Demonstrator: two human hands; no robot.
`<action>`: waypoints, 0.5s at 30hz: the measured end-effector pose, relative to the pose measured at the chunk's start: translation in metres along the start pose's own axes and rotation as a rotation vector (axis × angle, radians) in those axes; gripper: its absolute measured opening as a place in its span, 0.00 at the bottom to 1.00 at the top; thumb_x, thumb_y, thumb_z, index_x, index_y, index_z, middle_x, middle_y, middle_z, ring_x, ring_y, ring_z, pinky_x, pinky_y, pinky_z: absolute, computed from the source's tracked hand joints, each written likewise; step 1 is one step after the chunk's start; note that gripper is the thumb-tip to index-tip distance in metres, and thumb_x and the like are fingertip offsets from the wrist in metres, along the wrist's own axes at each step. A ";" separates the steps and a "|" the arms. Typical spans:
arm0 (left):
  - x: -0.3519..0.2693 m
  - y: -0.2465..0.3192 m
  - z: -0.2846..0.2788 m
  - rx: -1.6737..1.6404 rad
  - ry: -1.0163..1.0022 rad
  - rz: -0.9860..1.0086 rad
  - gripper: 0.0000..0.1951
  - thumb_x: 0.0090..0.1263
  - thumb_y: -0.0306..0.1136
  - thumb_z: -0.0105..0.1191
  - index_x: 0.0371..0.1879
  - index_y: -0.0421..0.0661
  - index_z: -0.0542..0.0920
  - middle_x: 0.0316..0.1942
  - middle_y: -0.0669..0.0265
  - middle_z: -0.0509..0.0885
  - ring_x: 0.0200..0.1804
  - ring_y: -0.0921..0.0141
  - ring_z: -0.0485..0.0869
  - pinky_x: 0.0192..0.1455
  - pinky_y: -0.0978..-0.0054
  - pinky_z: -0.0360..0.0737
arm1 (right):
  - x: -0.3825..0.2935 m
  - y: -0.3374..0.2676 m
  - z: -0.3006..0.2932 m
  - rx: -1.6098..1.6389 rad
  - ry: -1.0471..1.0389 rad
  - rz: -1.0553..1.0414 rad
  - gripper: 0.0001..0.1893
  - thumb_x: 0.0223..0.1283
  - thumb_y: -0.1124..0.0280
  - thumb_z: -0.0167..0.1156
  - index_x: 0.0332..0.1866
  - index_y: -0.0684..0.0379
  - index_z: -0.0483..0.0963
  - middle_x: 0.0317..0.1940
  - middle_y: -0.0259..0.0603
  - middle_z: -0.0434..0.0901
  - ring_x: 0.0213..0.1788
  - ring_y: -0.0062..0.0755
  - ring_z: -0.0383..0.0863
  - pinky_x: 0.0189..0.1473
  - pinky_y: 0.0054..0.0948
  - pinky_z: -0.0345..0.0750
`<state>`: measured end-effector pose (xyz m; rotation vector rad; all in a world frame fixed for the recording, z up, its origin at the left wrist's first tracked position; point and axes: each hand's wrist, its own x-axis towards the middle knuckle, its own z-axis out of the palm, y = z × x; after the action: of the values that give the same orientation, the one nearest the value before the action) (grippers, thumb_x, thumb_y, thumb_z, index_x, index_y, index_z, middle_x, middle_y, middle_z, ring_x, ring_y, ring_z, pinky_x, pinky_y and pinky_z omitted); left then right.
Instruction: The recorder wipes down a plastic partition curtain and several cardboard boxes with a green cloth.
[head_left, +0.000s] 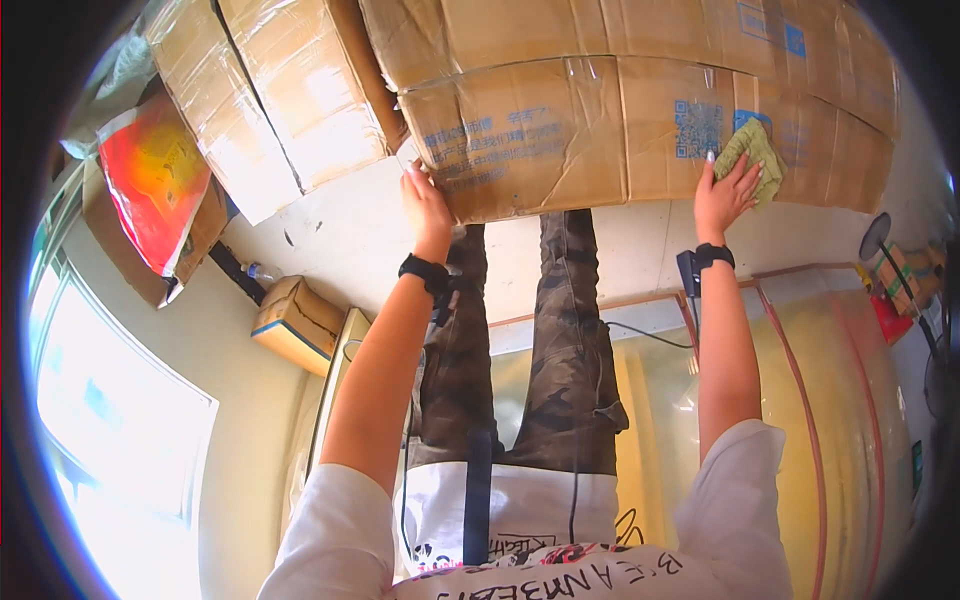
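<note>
A large cardboard box (555, 135), bearing blue print and clear tape, spans the top of the view before me. My left hand (426, 202) rests against its lower left corner, the fingers pointing up along the edge. At the box's right part, my right hand (726, 187) presses a crumpled green cloth (759, 161) against the printed cardboard, with the fingers spread over it. Each wrist wears a black band. A second taped cardboard box (277, 97) stands to the left of the large one.
A red and yellow bag (161, 187) lies at the left, above a small cardboard box (296, 322). A bright window (120, 427) is at the lower left. Clear plastic sheeting (810, 390) with reddish edging is at the right, near a black stand (900, 274) and a red object (891, 317).
</note>
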<state>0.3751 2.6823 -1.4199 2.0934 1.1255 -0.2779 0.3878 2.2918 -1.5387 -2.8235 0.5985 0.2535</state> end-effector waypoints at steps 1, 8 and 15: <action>0.004 0.000 0.003 0.007 0.003 -0.003 0.24 0.72 0.44 0.37 0.54 0.34 0.67 0.50 0.43 0.74 0.49 0.50 0.76 0.51 0.62 0.72 | -0.002 -0.013 0.005 0.004 0.022 0.063 0.32 0.57 0.55 0.53 0.66 0.55 0.57 0.69 0.50 0.50 0.71 0.48 0.47 0.65 0.61 0.48; 0.019 0.017 0.044 -0.027 0.492 -0.267 0.26 0.68 0.45 0.30 0.29 0.34 0.78 0.31 0.42 0.80 0.35 0.44 0.76 0.42 0.57 0.72 | 0.004 -0.018 0.014 0.013 0.100 0.087 0.34 0.60 0.45 0.47 0.67 0.55 0.56 0.69 0.51 0.51 0.71 0.50 0.47 0.65 0.62 0.46; 0.018 0.005 0.042 0.036 0.491 -0.189 0.25 0.66 0.43 0.30 0.28 0.34 0.78 0.30 0.43 0.80 0.35 0.46 0.77 0.41 0.57 0.72 | 0.003 -0.021 0.012 0.018 0.057 0.177 0.33 0.56 0.48 0.53 0.64 0.56 0.60 0.68 0.47 0.53 0.71 0.46 0.46 0.65 0.62 0.45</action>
<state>0.3957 2.6632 -1.4558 2.1495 1.6178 0.1417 0.3975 2.3129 -1.5469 -2.7713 0.8600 0.1987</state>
